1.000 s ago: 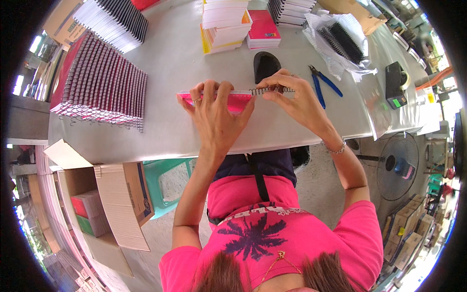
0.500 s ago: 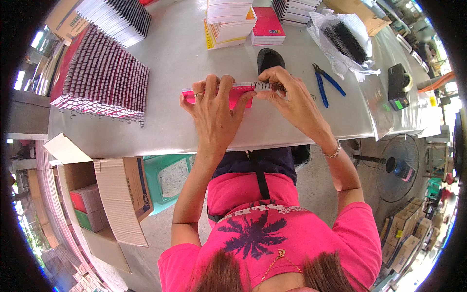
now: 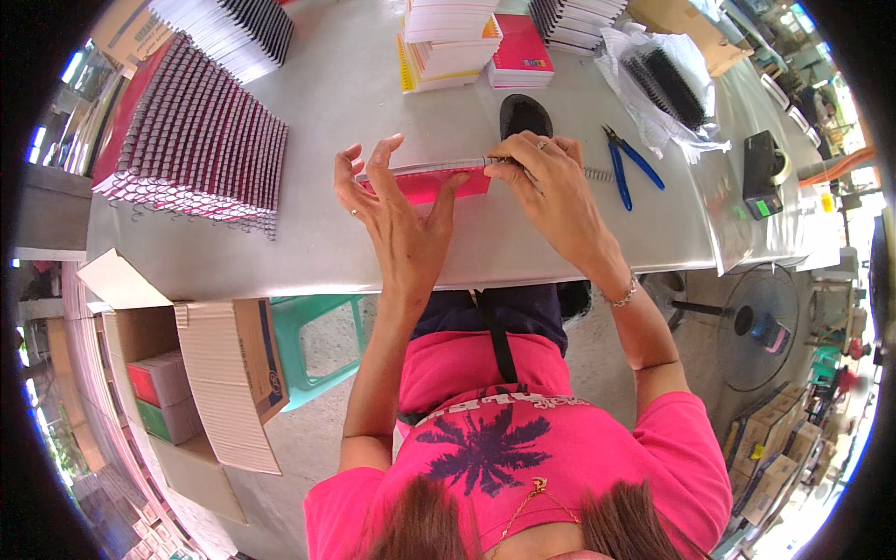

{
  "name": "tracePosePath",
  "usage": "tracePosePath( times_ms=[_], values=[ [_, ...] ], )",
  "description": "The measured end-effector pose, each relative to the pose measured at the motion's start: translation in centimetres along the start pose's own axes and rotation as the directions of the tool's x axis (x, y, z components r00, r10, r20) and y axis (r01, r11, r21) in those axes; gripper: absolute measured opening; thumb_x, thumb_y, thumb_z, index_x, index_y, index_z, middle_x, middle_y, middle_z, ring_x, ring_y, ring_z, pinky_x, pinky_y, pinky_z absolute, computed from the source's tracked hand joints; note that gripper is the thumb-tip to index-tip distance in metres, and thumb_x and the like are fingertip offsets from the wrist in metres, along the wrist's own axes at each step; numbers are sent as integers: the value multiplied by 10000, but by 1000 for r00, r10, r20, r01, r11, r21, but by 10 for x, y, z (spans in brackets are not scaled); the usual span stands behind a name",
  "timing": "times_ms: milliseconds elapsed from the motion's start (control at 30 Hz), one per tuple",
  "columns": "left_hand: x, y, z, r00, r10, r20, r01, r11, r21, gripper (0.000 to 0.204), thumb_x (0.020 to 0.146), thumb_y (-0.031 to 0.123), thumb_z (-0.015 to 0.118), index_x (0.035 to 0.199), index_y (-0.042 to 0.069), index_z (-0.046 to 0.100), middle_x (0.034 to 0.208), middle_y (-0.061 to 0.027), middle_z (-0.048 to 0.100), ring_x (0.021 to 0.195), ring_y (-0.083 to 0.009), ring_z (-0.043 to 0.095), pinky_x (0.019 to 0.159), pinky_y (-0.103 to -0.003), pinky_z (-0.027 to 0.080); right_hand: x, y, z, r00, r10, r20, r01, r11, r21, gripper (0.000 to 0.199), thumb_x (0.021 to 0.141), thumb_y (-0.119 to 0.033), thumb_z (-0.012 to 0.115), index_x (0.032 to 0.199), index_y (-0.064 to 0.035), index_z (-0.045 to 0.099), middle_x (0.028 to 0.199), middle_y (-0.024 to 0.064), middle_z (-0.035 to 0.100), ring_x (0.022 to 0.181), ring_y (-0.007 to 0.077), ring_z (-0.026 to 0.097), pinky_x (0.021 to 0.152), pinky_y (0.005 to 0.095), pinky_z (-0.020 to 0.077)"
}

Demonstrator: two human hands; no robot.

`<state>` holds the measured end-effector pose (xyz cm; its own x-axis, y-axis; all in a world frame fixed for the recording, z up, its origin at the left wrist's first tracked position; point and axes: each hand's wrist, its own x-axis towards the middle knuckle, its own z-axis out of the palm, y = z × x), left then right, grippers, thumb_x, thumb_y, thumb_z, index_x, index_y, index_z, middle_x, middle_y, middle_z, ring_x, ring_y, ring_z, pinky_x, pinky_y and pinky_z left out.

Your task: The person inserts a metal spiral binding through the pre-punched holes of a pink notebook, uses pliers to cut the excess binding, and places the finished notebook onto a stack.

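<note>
A pink-covered notebook point(image 3: 429, 187) is tilted up in front of me, its punched edge uppermost. My left hand point(image 3: 403, 215) is at its left part, fingers spread and raised, with the thumb against the cover. At the notebook's right end, my right hand point(image 3: 551, 187) is closed in a pinch on a dark spiral binding coil. The coil's loose end point(image 3: 597, 175) sticks out to the right of that hand. My fingers hide where the coil meets the holes. Just beyond my right hand lies a black oval object point(image 3: 525, 114). Blue-handled pliers point(image 3: 633, 168) lie to its right.
A tall stack of spiral-bound notebooks point(image 3: 201, 140) stands at the left. Farther back are more notebook stacks point(image 3: 448, 51) and a red notebook pile point(image 3: 521, 56). Black coils point(image 3: 665, 84) lie on white wrapping, near a tape dispenser point(image 3: 763, 173). An open carton point(image 3: 229, 373) stands below the table.
The left fingers have lifted off the notebook's top edge and spread, while the thumb stays on the cover. My right hand still pinches the coil, and its loose end now shows to the right.
</note>
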<state>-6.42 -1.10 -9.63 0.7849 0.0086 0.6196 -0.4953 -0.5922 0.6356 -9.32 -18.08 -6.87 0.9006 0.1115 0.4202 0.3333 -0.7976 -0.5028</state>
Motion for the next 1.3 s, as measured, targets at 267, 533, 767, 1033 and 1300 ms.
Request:
tracePosePath(
  times_ms=[267, 533, 767, 1033, 1300],
  values=[
    [-2, -15, -6, 971, -93, 218, 120, 987, -112, 687, 660, 325, 877, 1124, 36, 461, 1130, -180, 443, 1157, -359, 385, 972, -462, 368, 23, 57, -23, 983, 1, 183, 9, 998, -58, 374, 824, -236, 711, 1133, -67, 583, 1256, 114, 513, 1129, 306, 512, 999, 406, 389],
    [2, -22, -9, 961, -82, 266, 118, 985, -124, 741, 618, 337, 900, 1108, 19, 445, 1092, -166, 437, 1049, -336, 418, 925, -445, 395, 26, 67, -34, 841, 174, 512, -463, 720, 516, 490, 840, -218, 711, 1251, -14, 540, 1281, 77, 542, 1198, 183, 498, 1010, 311, 403],
    [1, -23, -7, 957, -61, 285, 117, 976, -186, 732, 608, 332, 904, 1084, 11, 451, 1074, -166, 415, 1037, -330, 401, 898, -439, 406, 16, 47, -41, 773, -32, 633, -473, 635, 611, 530, 841, -361, 704, 1202, 13, 604, 1311, 126, 539, 1150, 181, 517, 973, 304, 408],
    [4, -20, -13, 944, -11, 330, 71, 982, -172, 725, 603, 299, 908, 1087, 28, 442, 1067, -142, 452, 1048, -330, 387, 893, -441, 405, 15, 29, -30, 793, 287, 538, -391, 916, 87, 449, 804, -259, 751, 1165, -21, 629, 1262, 165, 571, 1192, 249, 527, 991, 320, 425],
    [2, -30, -10, 946, -9, 325, 115, 944, -308, 753, 610, 265, 911, 1144, 42, 430, 1078, -112, 425, 1052, -261, 430, 929, -370, 394, -7, 46, -24, 899, 111, 424, -268, 904, 332, 689, 712, -402, 822, 1249, -43, 583, 1321, 153, 521, 1212, 245, 497, 937, 335, 450]
  ],
)
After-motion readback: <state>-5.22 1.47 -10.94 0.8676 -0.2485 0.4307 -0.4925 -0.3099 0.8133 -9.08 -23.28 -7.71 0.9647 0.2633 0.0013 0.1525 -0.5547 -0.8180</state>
